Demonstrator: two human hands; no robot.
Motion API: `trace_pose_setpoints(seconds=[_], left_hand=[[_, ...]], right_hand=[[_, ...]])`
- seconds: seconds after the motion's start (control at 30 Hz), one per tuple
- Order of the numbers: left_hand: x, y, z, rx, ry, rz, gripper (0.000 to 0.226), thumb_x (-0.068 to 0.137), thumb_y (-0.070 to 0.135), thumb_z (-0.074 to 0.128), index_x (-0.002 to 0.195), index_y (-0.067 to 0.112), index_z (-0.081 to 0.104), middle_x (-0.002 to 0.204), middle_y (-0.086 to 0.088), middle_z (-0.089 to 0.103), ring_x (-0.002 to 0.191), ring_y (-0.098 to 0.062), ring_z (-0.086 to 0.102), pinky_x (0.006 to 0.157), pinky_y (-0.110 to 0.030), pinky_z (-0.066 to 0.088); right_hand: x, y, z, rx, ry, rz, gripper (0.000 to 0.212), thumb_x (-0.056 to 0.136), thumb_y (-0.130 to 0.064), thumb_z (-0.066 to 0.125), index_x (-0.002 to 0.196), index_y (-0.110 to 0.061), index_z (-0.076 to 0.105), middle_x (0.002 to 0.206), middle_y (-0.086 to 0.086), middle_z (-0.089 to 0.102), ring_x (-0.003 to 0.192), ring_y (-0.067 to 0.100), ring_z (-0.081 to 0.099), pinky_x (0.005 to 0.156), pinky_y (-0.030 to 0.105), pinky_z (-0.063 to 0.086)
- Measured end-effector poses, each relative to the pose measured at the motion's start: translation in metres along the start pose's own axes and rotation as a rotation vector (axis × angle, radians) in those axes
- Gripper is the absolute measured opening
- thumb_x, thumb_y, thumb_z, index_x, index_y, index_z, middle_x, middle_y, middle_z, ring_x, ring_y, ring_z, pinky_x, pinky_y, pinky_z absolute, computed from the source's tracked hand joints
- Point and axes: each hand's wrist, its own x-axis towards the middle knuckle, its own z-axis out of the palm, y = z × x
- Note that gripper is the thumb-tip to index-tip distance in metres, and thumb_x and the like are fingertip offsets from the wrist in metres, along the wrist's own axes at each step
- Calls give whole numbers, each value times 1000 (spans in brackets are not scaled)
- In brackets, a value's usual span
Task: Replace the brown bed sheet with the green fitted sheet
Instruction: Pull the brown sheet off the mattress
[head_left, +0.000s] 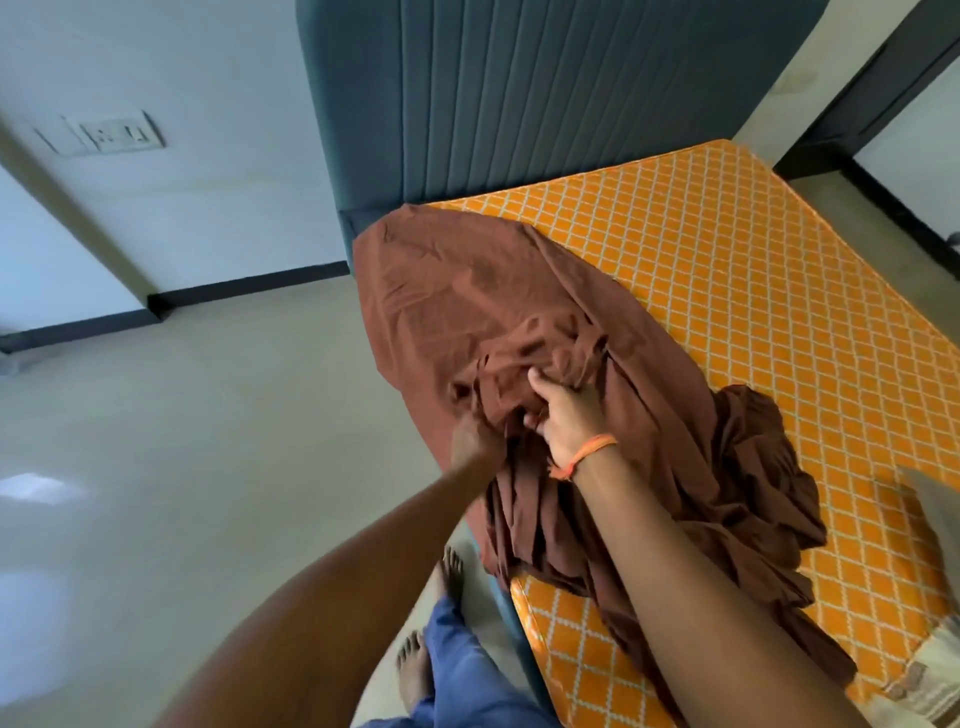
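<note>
- Near the left edge of the bed, my left hand (475, 441) and right hand (563, 415) sit close together, both with fingers curled into bunched folds of the brown sheet (467, 291).
- I judge that the double grip is meant to gather the cloth into one bundle, so it lifts off in a single pull instead of trailing.
- Most of the orange patterned mattress (753, 291) is already bare; the sheet covers only the far-left corner by the blue headboard (519, 93) and runs in a rumpled strip toward the near side.
- That far-left corner looks draped over the mattress edge, so I expect it to resist until it is peeled up.
- A loose heap of the sheet lies to the right of my right forearm, free of any corner.
- Left of the bed, the floor (182, 467) offers open room to step back and drag the bundle clear; my bare feet (431, 613) stand just beside the frame.
- No green fitted sheet is visible; some pale cloth (930, 670) at the near right edge is too cropped to identify.
</note>
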Motion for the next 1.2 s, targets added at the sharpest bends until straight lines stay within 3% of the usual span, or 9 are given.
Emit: trace_pose_setpoints(seconds=[0.1,0.23,0.3,0.4,0.53,0.63,0.77,0.97,1.2], left_hand=[[74,75,-38,44,92,66,39,91,19,41,114,-3,64,114,-26,66,108,-40,63,90,-44,51],[153,174,-59,126,132,223,37,82,7,41,108,3,67,114,-20,68,106,-36,63,88,-38,48],[178,207,-47,230,17,313,35,79,7,45,106,1,67,111,-21,69,104,-36,64,84,-37,49],[208,211,-22,464,-312,319,23,83,6,51,100,-3,63,101,-20,66,96,-34,63,68,-34,45],[244,182,-17,433,-552,177,26,77,14,51,91,-4,63,92,-20,64,85,-32,62,66,-30,44],[283,149,-37,397,-497,62,36,90,6,54,125,-2,57,123,-23,60,107,-30,61,78,-24,46],[360,87,-83,420,-409,-183,50,94,21,60,141,10,47,140,-10,49,127,-29,48,105,-34,41],[524,-9,-128,302,-111,-468,43,92,23,57,128,2,51,128,-17,58,116,-35,57,94,-39,52],[685,-107,-110,321,-166,-600,57,93,50,58,121,0,54,119,-20,61,109,-38,61,87,-41,54]], right_hand=[[44,-47,22,63,57,-78,10,86,-14,73,96,-15,69,90,7,72,72,22,69,56,31,56],[97,-86,57,105,181,-124,73,58,-50,83,117,-11,65,106,7,73,93,25,72,83,45,59],[111,-103,72,-103,297,-255,96,57,-53,73,136,-4,49,128,16,62,114,30,63,98,50,51],[133,-113,85,-481,378,-364,103,80,-24,65,157,-12,-2,159,28,10,140,43,33,114,52,32],[178,-106,91,-997,411,-240,90,87,-25,65,156,-27,6,160,25,-11,145,50,15,109,73,18],[209,-89,103,-1082,325,-81,63,88,-26,61,145,-22,34,162,18,3,141,45,30,110,73,14],[248,-65,134,-1167,151,-32,48,86,-27,60,132,-19,50,143,11,43,132,33,42,108,55,35],[349,-29,223,-1218,-45,41,43,85,-21,68,125,-11,58,128,9,58,119,25,55,101,35,44],[487,14,330,-1281,-179,157,46,87,-27,68,129,-13,55,130,11,60,121,25,57,101,34,45]])
